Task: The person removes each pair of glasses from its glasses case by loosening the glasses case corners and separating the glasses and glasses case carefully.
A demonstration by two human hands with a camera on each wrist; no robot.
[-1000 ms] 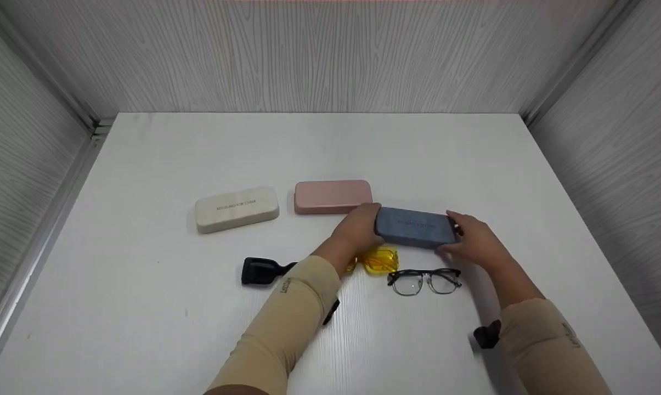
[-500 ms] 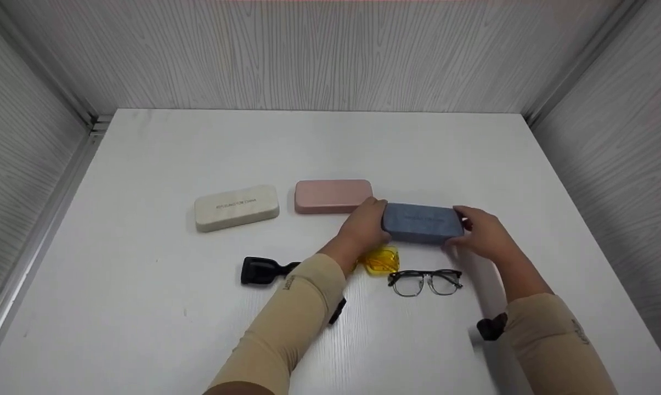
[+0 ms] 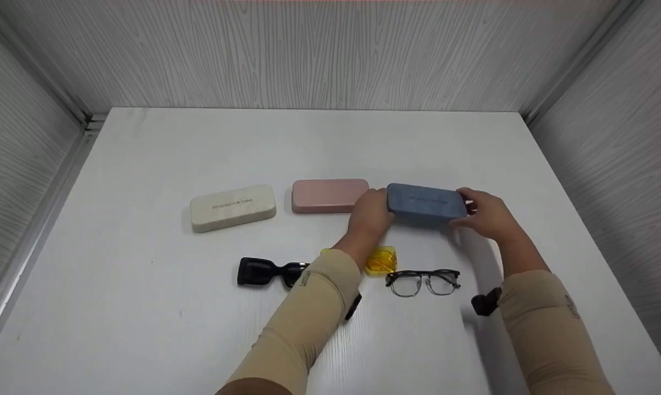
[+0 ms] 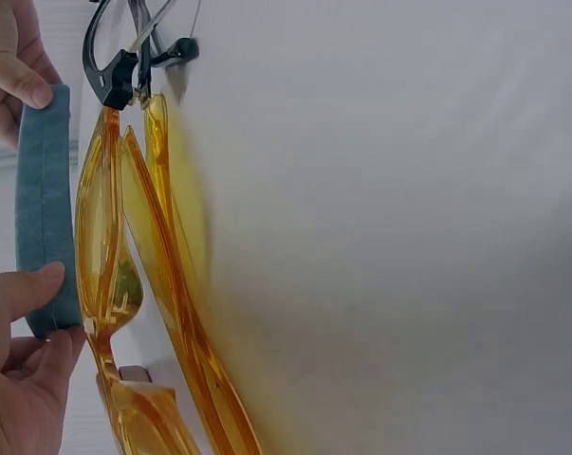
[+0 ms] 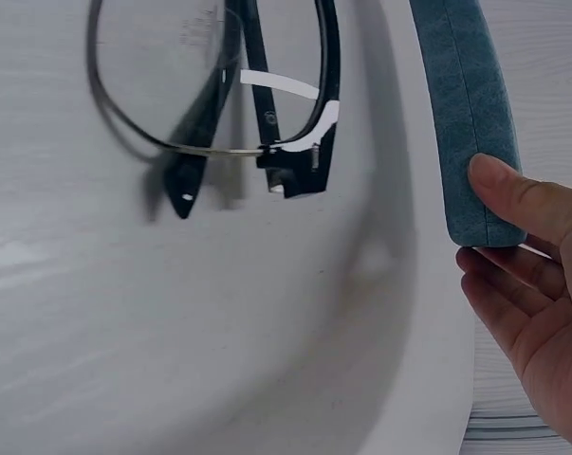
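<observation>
A blue glasses case [image 3: 426,202], its lid closed, is held at both ends between the two hands. My left hand [image 3: 371,214] grips its left end, and my right hand [image 3: 488,215] grips the right end with the thumb along the near side. In the right wrist view the blue case [image 5: 470,114] shows its seam, the thumb pressing beside it. Closer to me lie yellow-lensed glasses [image 3: 382,260], partly hidden by the left arm, and black-and-clear-framed glasses [image 3: 423,282]. The left wrist view shows the yellow glasses [image 4: 105,237] large in front of the case.
Left of the blue case, a pink glasses case [image 3: 330,195] lies by the left hand. Farther left is a cream glasses case [image 3: 233,208] with printed lettering. Black sunglasses [image 3: 259,271] lie partly under the left forearm. Grey wood-grain panels [image 3: 319,55] enclose the white table [image 3: 116,307].
Both hands have carried the blue case right and then farther away from me, up level with the pink case. The other cases and the glasses have stayed put.
</observation>
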